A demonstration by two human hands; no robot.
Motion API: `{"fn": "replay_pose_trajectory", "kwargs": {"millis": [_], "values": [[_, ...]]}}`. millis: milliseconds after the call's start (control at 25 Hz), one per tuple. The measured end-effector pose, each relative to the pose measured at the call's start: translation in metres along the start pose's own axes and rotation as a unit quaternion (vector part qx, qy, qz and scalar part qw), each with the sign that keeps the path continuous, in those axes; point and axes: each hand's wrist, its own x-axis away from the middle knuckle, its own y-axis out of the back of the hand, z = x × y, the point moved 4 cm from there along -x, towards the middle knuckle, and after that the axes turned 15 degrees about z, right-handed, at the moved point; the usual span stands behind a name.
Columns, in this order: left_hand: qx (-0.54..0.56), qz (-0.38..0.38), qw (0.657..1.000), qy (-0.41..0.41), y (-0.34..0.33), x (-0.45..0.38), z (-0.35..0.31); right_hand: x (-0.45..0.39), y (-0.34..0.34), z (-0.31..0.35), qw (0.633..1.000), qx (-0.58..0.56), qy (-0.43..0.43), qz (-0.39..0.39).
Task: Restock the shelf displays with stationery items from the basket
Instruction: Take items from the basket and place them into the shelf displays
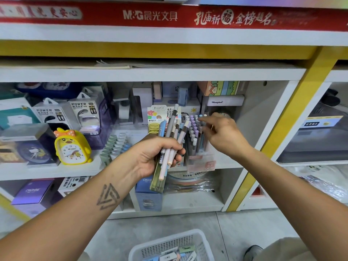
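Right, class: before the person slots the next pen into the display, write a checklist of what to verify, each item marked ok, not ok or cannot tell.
1. Left hand grips the bundle of pastel pens firmly: ok.
2. Right hand is at the clear plastic pen display box, fingers on the caps: ok.
3. Right hand already holds a pen to insert: cannot tell.
4. A free slot remains among the upright pens in the display: cannot tell.
5. White plastic basket on the floor holds more stock within reach: ok.
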Motion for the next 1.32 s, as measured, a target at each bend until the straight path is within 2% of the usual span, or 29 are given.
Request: {"fn": "replay_pose_trajectory", "kwargs": {"millis": [40, 120, 240, 400, 680, 800, 880, 960, 1080, 1200, 1320], "values": [[0.003, 0.004, 1.000, 0.002, -0.001, 0.000, 0.000, 0.000, 0.000, 0.001, 0.994, -0.109, -0.014, -0.004], [0.007, 0.012, 1.000, 0.005, -0.002, 0.001, 0.000, -0.001, -0.001, 0.005, 0.949, -0.313, -0.022, 0.019], [0.006, 0.027, 1.000, 0.012, -0.007, 0.001, 0.001, 0.002, -0.004, 0.014, 0.900, -0.433, -0.011, 0.055], [0.007, 0.035, 0.999, 0.019, -0.010, 0.001, 0.001, 0.004, -0.007, 0.016, 0.871, -0.483, -0.024, 0.085], [0.002, 0.029, 0.999, 0.033, -0.010, 0.000, 0.004, 0.003, -0.004, 0.021, 0.882, -0.457, -0.048, 0.105], [0.007, 0.017, 1.000, 0.009, -0.007, -0.001, 0.000, 0.001, 0.004, 0.018, 0.871, -0.484, -0.052, 0.068], [0.010, 0.009, 1.000, -0.008, -0.004, -0.001, -0.003, 0.000, 0.014, 0.008, 0.865, -0.499, -0.058, 0.005], [0.009, -0.006, 1.000, -0.019, 0.000, -0.001, -0.004, -0.001, 0.027, -0.005, 0.877, -0.471, -0.066, -0.069], [0.006, -0.017, 1.000, -0.024, 0.004, 0.000, -0.004, 0.001, 0.041, -0.016, 0.939, -0.317, -0.047, -0.125], [0.006, -0.020, 1.000, -0.023, 0.004, -0.001, -0.004, 0.006, 0.036, -0.012, 0.982, -0.168, 0.002, -0.092], [0.006, -0.017, 1.000, -0.019, 0.001, -0.002, -0.003, 0.010, 0.027, -0.009, 0.996, -0.042, 0.049, -0.058]]}}
